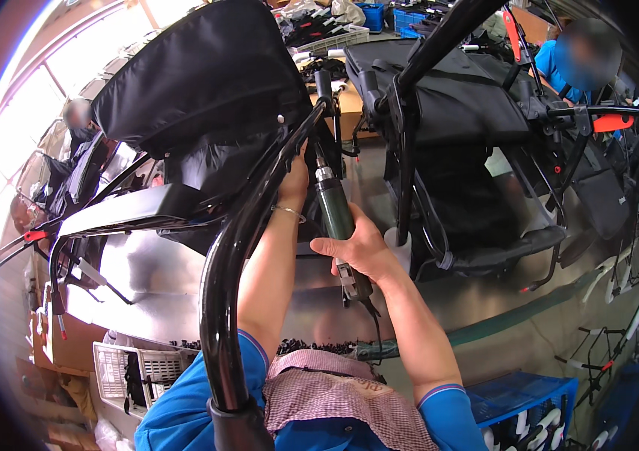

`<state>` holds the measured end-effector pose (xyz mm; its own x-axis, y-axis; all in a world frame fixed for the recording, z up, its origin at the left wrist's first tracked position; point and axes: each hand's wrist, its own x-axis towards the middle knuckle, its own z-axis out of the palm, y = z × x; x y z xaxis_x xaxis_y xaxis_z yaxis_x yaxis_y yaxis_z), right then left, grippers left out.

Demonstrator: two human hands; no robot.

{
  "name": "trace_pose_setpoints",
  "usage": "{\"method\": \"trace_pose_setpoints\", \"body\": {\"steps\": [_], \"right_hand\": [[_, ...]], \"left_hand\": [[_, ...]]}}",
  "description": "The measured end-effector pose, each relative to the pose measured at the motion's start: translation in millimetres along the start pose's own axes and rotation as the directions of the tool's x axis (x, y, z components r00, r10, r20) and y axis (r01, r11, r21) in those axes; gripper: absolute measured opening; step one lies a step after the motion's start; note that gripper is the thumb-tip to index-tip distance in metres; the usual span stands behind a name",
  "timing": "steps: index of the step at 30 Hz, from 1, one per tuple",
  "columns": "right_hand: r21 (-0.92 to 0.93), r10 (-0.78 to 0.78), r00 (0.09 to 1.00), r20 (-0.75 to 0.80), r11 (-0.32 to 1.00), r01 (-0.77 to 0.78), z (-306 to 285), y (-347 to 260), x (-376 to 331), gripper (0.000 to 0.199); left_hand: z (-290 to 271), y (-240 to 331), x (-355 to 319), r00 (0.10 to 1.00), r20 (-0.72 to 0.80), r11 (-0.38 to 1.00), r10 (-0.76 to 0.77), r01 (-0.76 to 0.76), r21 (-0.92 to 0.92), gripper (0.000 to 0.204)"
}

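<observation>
Just beyond the right hand [361, 244], at the middle of the view, a dark green power screwdriver [334, 207] slants up and away, and every place below is taken from it. That hand is closed around its barrel, thumb laid across the near side, a grip that seems meant to keep the tool aimed and steady. Its metal nose points to the black tubular frame [218, 301] of a padded folding chair [199, 75] on its left; whether the bit touches cannot be told. Left of the nose, the left hand [297, 180] reaches behind the frame tube, its fingers mostly hidden, so I cannot tell whether it is wide or narrow, or what it holds; its position suggests bracing. From the screwdriver's rear end a black cord [376, 319] hangs toward the person, clear of the nose. Right of the tool stands a 2nd black folding chair [469, 105]. Below both chairs spreads a shiny metal worktable [154, 274], probably there to carry them at working height. Nearer the person than the screwdriver and well to its left sits a white plastic basket [111, 376], perhaps kept close for easy reach.
</observation>
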<state>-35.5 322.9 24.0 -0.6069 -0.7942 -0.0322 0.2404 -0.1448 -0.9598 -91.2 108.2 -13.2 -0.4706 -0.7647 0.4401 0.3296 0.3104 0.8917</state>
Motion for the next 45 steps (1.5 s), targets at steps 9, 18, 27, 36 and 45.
{"method": "trace_pose_setpoints", "body": {"steps": [9,18,27,36,45], "right_hand": [[-0.082,-0.023,1.000,0.014,0.996,0.024,-4,-4,24,0.076],[-0.528,-0.038,0.993,-0.113,0.849,-0.027,-5,-17,29,0.086],[0.281,0.195,0.977,0.087,0.936,-0.212,6,-41,15,0.057],[0.195,0.167,0.982,0.091,0.964,-0.182,22,-51,26,0.051],[0.206,0.189,0.973,0.132,0.955,-0.213,-6,-13,24,0.058]], "left_hand": [[-1,-1,3,0.999,0.040,1.000,-0.020,0.020,0.000,0.014],[-3,-1,8,0.964,0.252,0.918,-0.078,0.168,-0.359,0.015],[5,16,7,0.930,0.343,0.771,-0.132,0.314,-0.554,0.005],[20,10,13,0.922,0.329,0.790,-0.205,0.355,-0.499,0.016],[-22,-73,45,0.934,0.358,0.829,-0.023,0.218,-0.516,0.027]]}}
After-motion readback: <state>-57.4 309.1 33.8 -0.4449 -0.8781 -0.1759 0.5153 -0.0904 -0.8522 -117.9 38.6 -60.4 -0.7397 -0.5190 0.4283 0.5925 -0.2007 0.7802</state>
